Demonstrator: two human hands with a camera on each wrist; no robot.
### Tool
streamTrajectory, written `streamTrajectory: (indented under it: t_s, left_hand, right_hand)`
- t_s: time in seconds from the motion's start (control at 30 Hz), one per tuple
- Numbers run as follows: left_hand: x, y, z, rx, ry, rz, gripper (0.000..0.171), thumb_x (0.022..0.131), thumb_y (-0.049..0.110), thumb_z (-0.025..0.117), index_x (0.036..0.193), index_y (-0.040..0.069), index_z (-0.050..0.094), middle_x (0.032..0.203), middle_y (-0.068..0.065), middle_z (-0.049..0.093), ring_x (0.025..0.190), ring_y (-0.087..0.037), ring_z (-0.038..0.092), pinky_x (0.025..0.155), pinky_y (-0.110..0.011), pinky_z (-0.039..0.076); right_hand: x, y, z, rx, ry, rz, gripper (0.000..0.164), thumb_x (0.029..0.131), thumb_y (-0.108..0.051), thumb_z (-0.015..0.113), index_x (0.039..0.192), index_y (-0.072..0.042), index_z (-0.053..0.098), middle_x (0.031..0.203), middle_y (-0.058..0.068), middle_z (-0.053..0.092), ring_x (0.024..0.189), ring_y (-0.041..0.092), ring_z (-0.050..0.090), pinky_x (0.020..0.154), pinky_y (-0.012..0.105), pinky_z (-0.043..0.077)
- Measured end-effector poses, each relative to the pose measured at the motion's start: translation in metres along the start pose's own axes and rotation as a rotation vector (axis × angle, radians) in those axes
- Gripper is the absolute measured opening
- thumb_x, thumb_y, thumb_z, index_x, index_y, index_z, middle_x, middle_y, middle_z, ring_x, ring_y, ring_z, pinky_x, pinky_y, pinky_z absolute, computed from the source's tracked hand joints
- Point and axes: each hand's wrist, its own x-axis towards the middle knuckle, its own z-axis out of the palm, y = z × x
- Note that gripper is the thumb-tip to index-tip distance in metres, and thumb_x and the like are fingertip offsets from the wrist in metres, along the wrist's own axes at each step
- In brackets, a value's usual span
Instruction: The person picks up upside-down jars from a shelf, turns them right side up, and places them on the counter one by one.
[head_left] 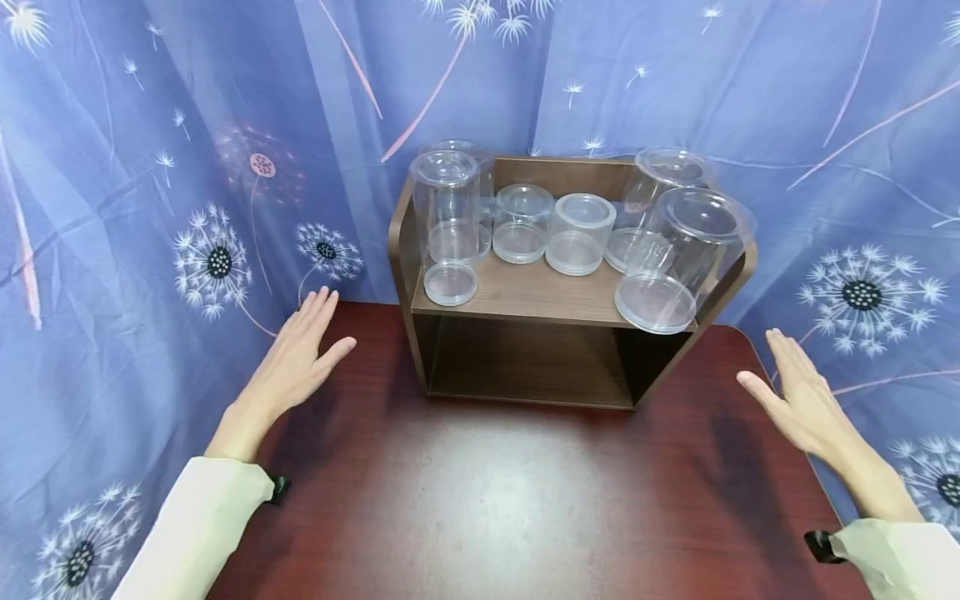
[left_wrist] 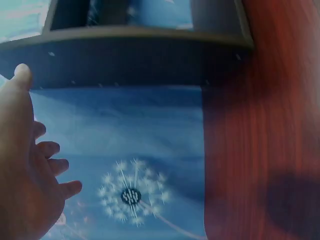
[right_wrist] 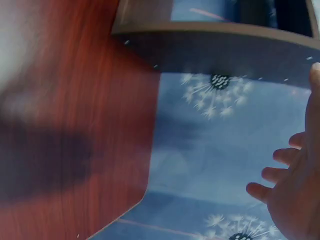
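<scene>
My left hand [head_left: 296,354] hovers over the left side of the table, fingers straight and thumb apart, holding nothing. On the opposite side my right hand [head_left: 798,400] is held up the same way, also with nothing in it. Between them stands a brown wooden shelf [head_left: 555,298], touched by neither hand. Clear lidded jars fill its upper level: a tall jar [head_left: 448,208] at the left with another behind it, two short jars [head_left: 522,223] [head_left: 580,235] in the middle, and two large jars [head_left: 678,258] [head_left: 663,200] at the right. Both wrist views show the shelf's sides beyond the extended fingers.
The dark red table [head_left: 360,483] carries the shelf near its back edge. A blue curtain [head_left: 225,100] with dandelion prints hangs behind and along both sides. Below the jars, the shelf has an open lower compartment [head_left: 528,358].
</scene>
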Motion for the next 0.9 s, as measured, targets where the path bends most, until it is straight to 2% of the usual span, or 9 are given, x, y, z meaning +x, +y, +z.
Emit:
streamTrajectory:
  t_s: [0.13,0.2,0.23,0.33,0.4,0.47,0.5,0.7,0.9]
  left_hand:
    - [0.002,0.019,0.004,-0.181,0.027,-0.028,0.075,0.107,0.044,0.053,0.167,0.017,0.015,0.172,-0.004,0.013,0.158,-0.026,0.01,0.123,-0.055,0.017]
    - [0.004,0.028,0.006,-0.254,0.057,-0.034,0.073,0.108,0.042,0.052,0.167,0.021,0.015,0.172,-0.001,0.014,0.157,-0.025,0.014,0.123,-0.054,0.019]
    - [0.005,0.032,0.007,-0.281,0.075,-0.029,0.072,0.108,0.04,0.052,0.167,0.02,0.016,0.172,-0.001,0.016,0.157,-0.025,0.016,0.123,-0.054,0.019]
    - [0.01,0.045,0.012,-0.353,0.124,-0.001,0.069,0.109,0.034,0.053,0.166,0.014,0.021,0.17,-0.007,0.021,0.155,-0.028,0.021,0.123,-0.051,0.02]
    - [0.015,0.054,0.016,-0.388,0.152,0.005,0.067,0.109,0.033,0.054,0.165,0.012,0.024,0.169,-0.01,0.025,0.154,-0.029,0.024,0.123,-0.05,0.021]
    - [0.018,0.063,0.019,-0.427,0.17,0.002,0.066,0.108,0.033,0.054,0.164,0.012,0.026,0.168,-0.011,0.027,0.153,-0.028,0.026,0.123,-0.049,0.023]
    - [0.021,0.067,0.021,-0.448,0.179,-0.001,0.065,0.108,0.032,0.055,0.164,0.012,0.027,0.168,-0.01,0.028,0.153,-0.028,0.027,0.122,-0.049,0.025]
    - [0.035,0.087,0.033,-0.6,0.2,-0.019,0.066,0.108,0.03,0.055,0.164,0.012,0.025,0.167,-0.006,0.03,0.15,-0.024,0.033,0.118,-0.042,0.034]
    - [0.043,0.096,0.04,-0.673,0.21,-0.092,0.067,0.108,0.034,0.056,0.165,0.017,0.025,0.164,-0.006,0.035,0.144,-0.023,0.043,0.115,-0.044,0.038]
  right_hand:
    - [-0.004,-0.018,-0.004,0.089,0.042,0.017,0.071,0.108,-0.023,0.051,0.166,-0.009,0.013,0.165,0.031,0.017,0.151,0.053,0.012,0.119,0.067,0.007]
    - [-0.006,-0.028,-0.005,0.107,0.071,0.031,0.068,0.108,-0.024,0.05,0.167,-0.014,0.016,0.165,0.028,0.023,0.149,0.05,0.021,0.123,0.054,0.015]
    - [-0.007,-0.033,-0.006,0.114,0.091,0.036,0.066,0.109,-0.024,0.05,0.167,-0.016,0.018,0.165,0.026,0.026,0.147,0.048,0.026,0.123,0.043,0.02]
    - [-0.008,-0.046,-0.007,0.139,0.173,0.057,0.063,0.108,-0.023,0.052,0.165,-0.017,0.027,0.16,0.02,0.039,0.138,0.014,0.044,0.105,0.011,0.027]
    - [-0.009,-0.054,-0.01,0.165,0.234,0.08,0.061,0.106,-0.023,0.055,0.163,-0.017,0.033,0.157,0.014,0.046,0.124,-0.008,0.045,0.093,0.004,0.029]
    - [-0.009,-0.062,-0.012,0.192,0.298,0.101,0.059,0.105,-0.023,0.058,0.161,-0.017,0.038,0.153,0.008,0.052,0.109,-0.019,0.043,0.089,0.003,0.031]
    - [-0.009,-0.066,-0.013,0.204,0.324,0.114,0.059,0.105,-0.023,0.058,0.16,-0.017,0.04,0.152,0.005,0.054,0.108,-0.019,0.044,0.089,0.003,0.032]
    - [-0.008,-0.095,-0.018,0.3,0.472,0.187,0.054,0.101,-0.02,0.064,0.153,-0.019,0.05,0.142,-0.005,0.061,0.107,-0.01,0.054,0.094,0.008,0.038]
    - [0.001,-0.124,-0.024,0.372,0.509,0.195,0.055,0.099,-0.017,0.067,0.152,-0.018,0.051,0.142,-0.003,0.061,0.109,-0.005,0.058,0.095,0.012,0.041]
